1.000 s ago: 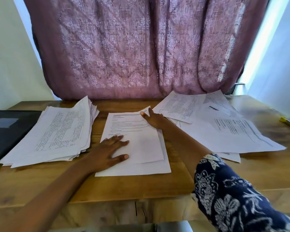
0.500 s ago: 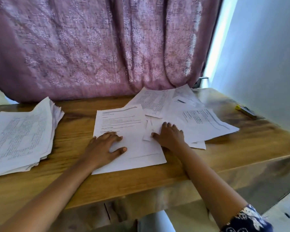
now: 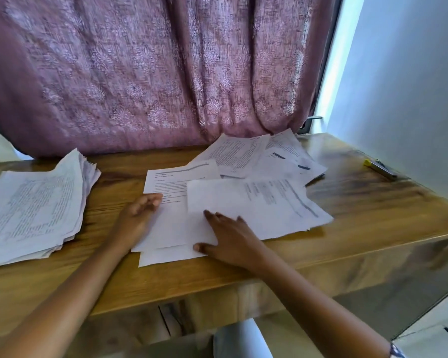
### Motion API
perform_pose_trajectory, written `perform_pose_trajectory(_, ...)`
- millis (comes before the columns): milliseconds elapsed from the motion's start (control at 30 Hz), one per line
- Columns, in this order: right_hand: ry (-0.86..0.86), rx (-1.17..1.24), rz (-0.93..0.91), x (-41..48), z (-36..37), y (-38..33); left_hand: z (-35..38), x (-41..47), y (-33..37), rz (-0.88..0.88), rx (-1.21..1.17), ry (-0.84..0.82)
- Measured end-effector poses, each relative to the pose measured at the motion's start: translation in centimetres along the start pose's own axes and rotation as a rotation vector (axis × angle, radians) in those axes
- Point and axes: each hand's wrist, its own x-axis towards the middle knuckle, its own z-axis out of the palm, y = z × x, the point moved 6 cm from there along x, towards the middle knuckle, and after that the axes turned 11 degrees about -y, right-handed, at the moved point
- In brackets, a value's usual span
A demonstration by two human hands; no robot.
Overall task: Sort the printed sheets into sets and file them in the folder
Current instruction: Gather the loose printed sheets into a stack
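Since 0.5 s ago one printed sheet (image 3: 264, 202) has slid onto the middle set (image 3: 171, 223); I see right hand (image 3: 230, 241) flat on it, fingers spread; left hand (image 3: 140, 215) rests loosely open at that set's left edge; stack (image 3: 34, 205) further left

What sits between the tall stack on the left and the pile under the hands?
Head view: bare wooden table separates the left stack from the centre pile; only the wrist of the left hand crosses it.

- I see a mauve patterned curtain (image 3: 153, 73) across the rear.
- Wooden table (image 3: 373, 208) in fwd view, glossy top.
- Pale wall (image 3: 404, 86) at R; daylight strip (image 3: 338, 60) btwn curtain & wall.
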Motion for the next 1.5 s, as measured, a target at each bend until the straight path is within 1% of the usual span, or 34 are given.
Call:
perform_pose_trajectory(33,-0.023,0.006,-0.055,-0.3,0.2,-0.8,-0.5,0.0,-0.2,-0.022,-0.042,0.035)
perform_pose_trajectory(100,-0.056,0.042,-0.146,-0.7,0.4,-2.0,-1.3,-0.1,-0.4,-0.049,-0.108,0.02)
perform_pose_trajectory(200,-0.101,0.212,-0.258,-0.4,-0.4,-2.7,-1.9,-0.1,-0.8,-0.05,-0.152,-0.011)
perform_pose_trajectory(300,-0.116,0.44,-0.309,1.6,-1.9,-1.8,-2.8,-0.6,-0.2,-0.053,-0.084,0.065)
perform_pose_trajectory(367,-0.178,0.63,-0.32,3.4,-2.2,-0.8,-2.7,-0.7,-0.4,-0.108,0.0,0.044)
perform_pose_trajectory(433,-0.245,0.816,-0.325,4.7,-2.2,-0.5,-2.3,-0.7,-0.5,-0.161,0.137,0.013)
perform_pose_trajectory(500,-0.245,0.879,-0.341,5.7,-2.4,-0.3,-2.0,-0.6,-0.3,-0.181,0.188,0.01)
perform_pose_trajectory(567,-0.157,0.856,-0.342,6.1,-2.9,0.0,-1.9,-0.8,0.0,-0.183,0.162,0.004)
perform_pose_trajectory(600,-0.073,0.807,-0.322,6.2,-3.4,0.5,-2.1,-0.9,0.1,-0.181,0.141,0.009)
perform_pose_trajectory(667,0.187,0.564,-0.235,5.7,-4.5,1.8,-3.2,-1.3,0.5,-0.149,0.14,0.088)
perform_pose_trajectory(700,0.3,0.399,-0.17,5.0,-4.8,2.3,-4.1,-1.7,0.8,-0.139,0.224,0.17)
perform_pose_trajectory(733,0.37,0.225,-0.088,4.4,-5.0,2.6,-5.0,-2.1,0.9,-0.158,0.38,0.261)
perform_pose_trajectory(767,0.383,0.049,0.002,3.9,-4.8,2.8,-5.6,-2.7,0.8,-0.222,0.561,0.315)
perform_pose_trajectory(800,0.336,-0.087,0.087,3.9,-4.2,3.1,-5.8,-3.1,0.3,-0.297,0.712,0.307)
perform_pose_trajectory(833,0.262,-0.155,0.154,4.0,-3.5,3.6,-5.5,-3.2,-0.6,-0.359,0.805,0.238)
perform_pose_trajectory(900,0.11,-0.153,0.193,4.3,-2.6,4.1,-4.5,-2.8,-2.9,-0.407,0.835,0.032)
perform_pose_trajectory(967,-0.021,-0.128,0.14,5.1,-1.8,4.0,-3.8,-1.7,-4.1,-0.394,0.758,-0.135)
perform_pose_trajectory(1033,-0.103,-0.105,0.07,6.2,-1.7,3.9,-3.4,-0.4,-3.9,-0.355,0.692,-0.215)
perform_pose_trajectory(1067,-0.131,-0.085,0.038,6.7,-1.8,3.9,-3.2,0.1,-3.6,-0.333,0.653,-0.23)
perform_pose_trajectory(1133,-0.16,-0.029,-0.007,7.2,-2.1,4.2,-3.3,0.8,-3.1,-0.288,0.546,-0.198)
perform_pose_trajectory(1200,-0.115,0.091,-0.013,7.0,-2.6,5.1,-3.3,0.8,-2.9,-0.233,0.539,-0.162)
perform_pose_trajectory(1267,0.033,0.201,0.045,6.1,-3.9,6.9,-3.0,0.6,-3.0,-0.201,0.632,-0.183)
perform_pose_trajectory(1300,0.099,0.216,0.093,5.5,-4.5,8.2,-2.9,0.5,-3.2,-0.206,0.683,-0.207)
perform_pose_trajectory(1333,0.129,0.209,0.151,4.8,-5.0,9.7,-2.8,0.4,-3.3,-0.217,0.727,-0.229)
perform_pose_trajectory(1433,0.133,0.159,0.342,3.0,-6.0,14.5,-2.6,0.3,-3.6,-0.241,0.807,-0.27)
perform_pose_trajectory(1500,0.198,0.181,0.489,1.9,-6.8,17.8,-2.5,0.4,-3.5,-0.25,0.817,-0.283)
